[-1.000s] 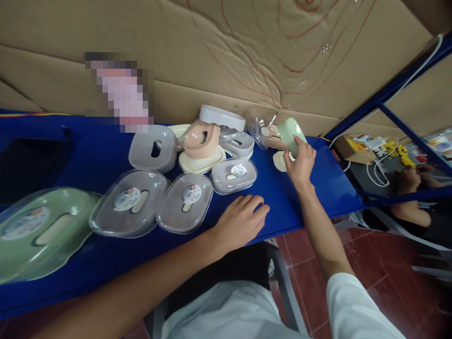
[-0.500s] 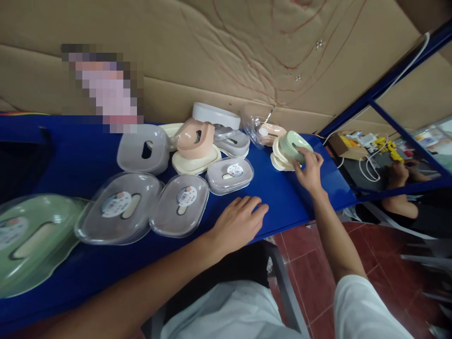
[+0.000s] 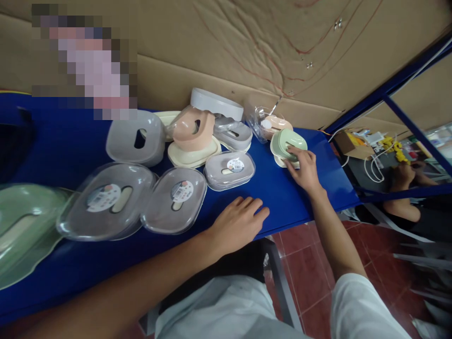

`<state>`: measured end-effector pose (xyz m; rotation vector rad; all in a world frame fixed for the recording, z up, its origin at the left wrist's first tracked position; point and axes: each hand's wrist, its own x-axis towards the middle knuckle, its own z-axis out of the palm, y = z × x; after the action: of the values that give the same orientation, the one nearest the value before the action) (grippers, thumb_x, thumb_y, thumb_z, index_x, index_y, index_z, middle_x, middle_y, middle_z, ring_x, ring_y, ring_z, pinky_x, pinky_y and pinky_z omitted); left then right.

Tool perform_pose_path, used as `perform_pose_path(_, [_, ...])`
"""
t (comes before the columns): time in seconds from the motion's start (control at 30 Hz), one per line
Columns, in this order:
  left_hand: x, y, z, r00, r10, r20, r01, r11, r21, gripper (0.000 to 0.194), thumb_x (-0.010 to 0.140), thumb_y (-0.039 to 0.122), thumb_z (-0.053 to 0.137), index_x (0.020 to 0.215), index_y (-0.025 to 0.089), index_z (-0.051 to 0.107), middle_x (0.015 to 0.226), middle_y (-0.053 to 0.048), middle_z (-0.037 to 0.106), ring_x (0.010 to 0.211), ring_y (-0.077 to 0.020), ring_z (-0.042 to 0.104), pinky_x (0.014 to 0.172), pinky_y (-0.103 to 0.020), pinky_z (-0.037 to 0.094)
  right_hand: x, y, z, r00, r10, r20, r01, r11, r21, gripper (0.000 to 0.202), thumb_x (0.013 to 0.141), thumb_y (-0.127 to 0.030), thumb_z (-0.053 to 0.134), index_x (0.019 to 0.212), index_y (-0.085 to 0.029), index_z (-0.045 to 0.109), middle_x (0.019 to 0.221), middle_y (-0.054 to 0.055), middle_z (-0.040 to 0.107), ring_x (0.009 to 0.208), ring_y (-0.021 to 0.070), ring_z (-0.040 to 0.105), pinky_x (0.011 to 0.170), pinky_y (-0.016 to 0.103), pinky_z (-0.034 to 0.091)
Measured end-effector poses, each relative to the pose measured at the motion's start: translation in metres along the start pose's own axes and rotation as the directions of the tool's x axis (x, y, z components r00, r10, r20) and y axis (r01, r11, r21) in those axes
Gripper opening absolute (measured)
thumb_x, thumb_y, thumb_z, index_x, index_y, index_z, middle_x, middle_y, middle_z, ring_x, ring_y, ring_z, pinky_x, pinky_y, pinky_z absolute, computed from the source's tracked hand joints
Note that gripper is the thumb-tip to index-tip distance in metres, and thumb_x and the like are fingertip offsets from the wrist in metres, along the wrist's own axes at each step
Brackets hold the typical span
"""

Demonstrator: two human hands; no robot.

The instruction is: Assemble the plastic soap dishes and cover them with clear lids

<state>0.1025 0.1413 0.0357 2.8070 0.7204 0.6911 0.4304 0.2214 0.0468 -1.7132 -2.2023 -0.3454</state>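
Note:
My right hand [image 3: 302,170] has its fingertips at the slot of a small pale green plastic cover [image 3: 287,140] and its thumb at the near side. Cream-coloured plastic pieces [image 3: 279,161] lie under that cover, partly hidden by it and my hand. On the near edge of the blue table, my left hand [image 3: 240,223] rests palm down, holding nothing, its fingers loosely spread. Closest to it is a small grey slotted box [image 3: 217,175] with a clear lid and a round label. Behind the green cover lies a peach slotted piece [image 3: 278,126].
Grey boxes with clear lids [image 3: 173,200] and a large green one [image 3: 31,221] line the blue table's left side. Behind them stand a peach cover [image 3: 192,132], a grey cover [image 3: 136,139] and a white ring-shaped piece [image 3: 217,104]. A blue frame [image 3: 406,125] rises at right; beyond it another person's hands [image 3: 406,174] show.
The green cover has gone from tilted to lying flatter on the cream pieces, with my right hand still on it. My left hand stays in place. The view has shifted slightly.

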Motion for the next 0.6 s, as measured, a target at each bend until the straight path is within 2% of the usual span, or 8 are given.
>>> perform_pose_path(0.13, [0.0,0.0,0.001,1.0,0.0,0.009,0.0,1.0,-0.006,0.014,0.105,0.017,0.056,0.114,0.018,0.068,0.11,-0.008,0.071,0.096,-0.0247,0.068,0.082,-0.04,0.05,0.007,0.002,0.0,0.999,-0.03,0.03,0.033,0.995,-0.096,0.042,0.109,-0.038,0.054,0.147,-0.022,0.057,0.147,0.014,0.07,0.134,0.0314,0.066,0.114,0.049,0.047])
perform_pose_path(0.23, [0.0,0.0,0.001,1.0,-0.003,0.027,0.004,1.0,-0.006,0.015,0.105,0.017,0.056,0.114,0.018,0.068,0.11,-0.008,0.071,0.095,-0.025,0.068,0.082,-0.041,0.05,0.014,0.002,-0.004,0.99,-0.119,0.081,0.129,0.982,-0.139,0.041,0.11,-0.033,0.052,0.148,-0.019,0.058,0.147,0.017,0.069,0.134,0.0325,0.066,0.11,0.049,0.051])
perform_pose_path(0.43, [0.0,-0.001,0.0,0.999,-0.009,0.039,0.01,1.0,-0.019,0.016,0.106,0.018,0.055,0.116,0.018,0.068,0.11,-0.008,0.071,0.096,-0.0255,0.069,0.082,-0.042,0.052,0.024,0.006,-0.01,0.96,-0.247,0.134,0.268,0.947,-0.178,0.039,0.111,-0.032,0.052,0.144,-0.014,0.061,0.142,0.019,0.072,0.129,0.0329,0.07,0.105,0.049,0.057])
perform_pose_path(0.53, [0.0,-0.001,-0.001,1.0,-0.009,0.024,0.01,1.0,-0.019,0.016,0.106,0.018,0.055,0.115,0.018,0.068,0.11,-0.008,0.072,0.096,-0.0257,0.069,0.082,-0.042,0.054,0.025,0.009,-0.013,0.962,-0.244,0.124,0.265,0.943,-0.201,0.037,0.109,-0.031,0.054,0.141,-0.014,0.063,0.132,0.018,0.077,0.121,0.0321,0.074,0.1,0.048,0.059])
perform_pose_path(0.6, [0.001,-0.001,-0.003,1.0,-0.024,0.004,0.024,0.999,-0.023,0.018,0.106,0.017,0.056,0.117,0.018,0.069,0.111,-0.008,0.072,0.095,-0.0251,0.07,0.082,-0.042,0.056,0.02,0.005,-0.02,0.972,-0.224,0.072,0.234,0.951,-0.204,0.036,0.108,-0.03,0.055,0.14,-0.016,0.065,0.128,0.017,0.079,0.118,0.0319,0.075,0.099,0.047,0.059])
